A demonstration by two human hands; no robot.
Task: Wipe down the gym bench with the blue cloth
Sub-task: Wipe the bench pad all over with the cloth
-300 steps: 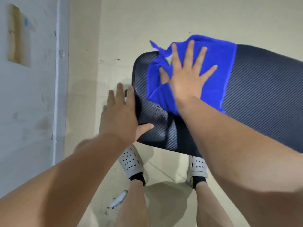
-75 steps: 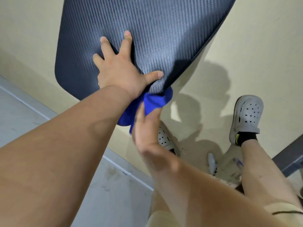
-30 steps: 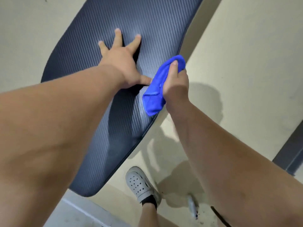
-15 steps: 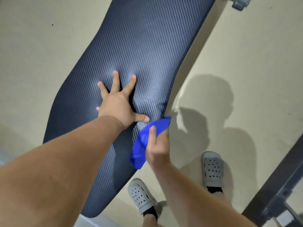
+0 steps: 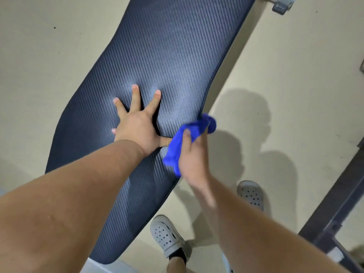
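Note:
The dark padded gym bench (image 5: 167, 56) runs from the lower left up to the top right of the head view, its surface ribbed. My left hand (image 5: 137, 125) lies flat on the pad with fingers spread, holding nothing. My right hand (image 5: 194, 156) grips the bunched blue cloth (image 5: 189, 136) against the bench's right edge, just right of my left thumb. The right hand and forearm are blurred by motion. Part of the cloth is hidden under my right palm.
Beige floor (image 5: 275, 75) surrounds the bench. My two grey perforated clogs (image 5: 167, 235) (image 5: 251, 195) stand right of the pad's near end. A dark metal frame (image 5: 334, 213) crosses the lower right corner. A grey metal bracket (image 5: 281, 4) shows at the top right.
My right hand has slid the cloth up along the bench's right edge since half a second ago. The left hand has stayed flat on the pad.

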